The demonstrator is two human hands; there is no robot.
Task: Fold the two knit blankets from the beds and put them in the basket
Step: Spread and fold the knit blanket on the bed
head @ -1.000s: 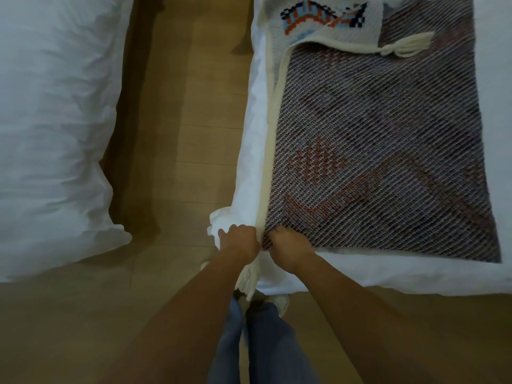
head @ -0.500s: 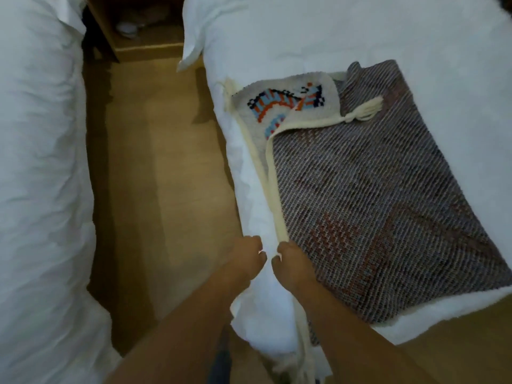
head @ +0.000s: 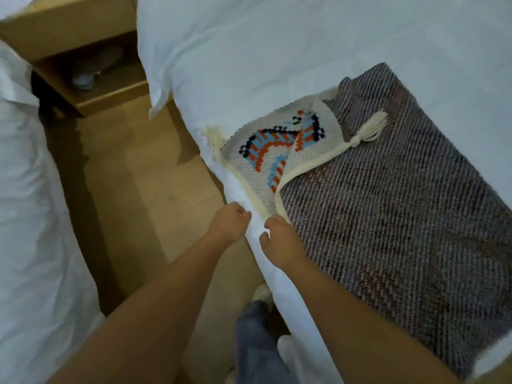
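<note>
Risk: top layer sliding off-square if pulled from one edge only; far corner already flipped back w/ tassel [head: 368, 128] loose, so next fold could trap it crooked. Knit blanket [head: 401, 206] folded on right bed [head: 277, 51], grey-brown reverse up, patterned face showing far-left, cream border. Right hand [head: 279, 239] curled on near-left edge, apparently pinching border. Left hand [head: 230, 220] loosely curled just beside, touching sheet; grip can't tell. Basket not in view.
</note>
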